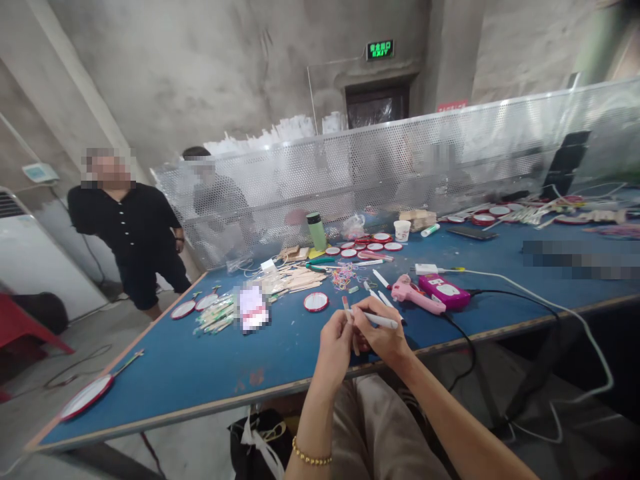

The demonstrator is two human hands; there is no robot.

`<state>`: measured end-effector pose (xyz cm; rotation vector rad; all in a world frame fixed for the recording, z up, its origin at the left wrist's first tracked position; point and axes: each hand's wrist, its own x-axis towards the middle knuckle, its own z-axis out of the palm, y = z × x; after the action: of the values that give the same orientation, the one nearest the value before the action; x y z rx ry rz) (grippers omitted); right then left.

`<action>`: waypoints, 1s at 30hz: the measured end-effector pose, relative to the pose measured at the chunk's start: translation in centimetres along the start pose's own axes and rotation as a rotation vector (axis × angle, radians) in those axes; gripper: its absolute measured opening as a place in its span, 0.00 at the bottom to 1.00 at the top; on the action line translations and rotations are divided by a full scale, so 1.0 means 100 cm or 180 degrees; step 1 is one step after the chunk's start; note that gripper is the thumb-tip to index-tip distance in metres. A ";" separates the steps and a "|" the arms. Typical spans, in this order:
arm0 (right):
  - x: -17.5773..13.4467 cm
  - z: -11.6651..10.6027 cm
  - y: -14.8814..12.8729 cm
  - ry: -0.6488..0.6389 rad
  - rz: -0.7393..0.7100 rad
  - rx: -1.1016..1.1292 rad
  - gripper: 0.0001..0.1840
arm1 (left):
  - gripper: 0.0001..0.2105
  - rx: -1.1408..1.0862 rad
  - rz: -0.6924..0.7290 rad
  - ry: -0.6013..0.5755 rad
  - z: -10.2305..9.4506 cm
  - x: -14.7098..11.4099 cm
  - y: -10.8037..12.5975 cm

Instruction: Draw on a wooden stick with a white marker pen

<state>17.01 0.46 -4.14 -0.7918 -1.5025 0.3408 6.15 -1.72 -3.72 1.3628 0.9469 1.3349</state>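
Note:
At the table's front edge my left hand (334, 340) is closed on a flat wooden stick (345, 304) with a reddish upper end. My right hand (384, 333) grips a white marker pen (384, 321), its back end pointing right and its tip hidden by the fingers. Both hands are close together and nearly touching. A round white disc with a red rim (316, 302) lies just beyond my left hand. Right of my right hand rests a pink glue gun (417, 295), with more white pens (382, 279) behind.
A phone (253, 309) stands left of centre, near bundled sticks (217, 315) and loose wooden sticks (305, 280). Farther back are colourful rubber bands (345, 275), a green bottle (316, 232) and a paper cup (402, 231). A white cable (537, 287) crosses right. A person (127, 227) stands left.

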 end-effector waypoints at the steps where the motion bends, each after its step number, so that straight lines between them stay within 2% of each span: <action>1: 0.000 0.000 0.000 -0.0005 0.0003 0.0005 0.12 | 0.18 0.0006 -0.0001 -0.0009 0.000 0.000 -0.001; 18: 0.001 -0.001 -0.003 -0.0033 0.0026 -0.0097 0.12 | 0.20 0.0093 0.0005 0.0004 0.001 -0.001 0.004; 30: 0.000 -0.001 -0.001 0.0021 -0.0035 -0.0139 0.12 | 0.20 -0.0168 -0.0155 0.0028 0.002 -0.002 0.006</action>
<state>17.12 0.37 -4.05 -0.8182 -1.5120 0.2978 6.28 -2.06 -3.16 1.2870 0.9388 1.3212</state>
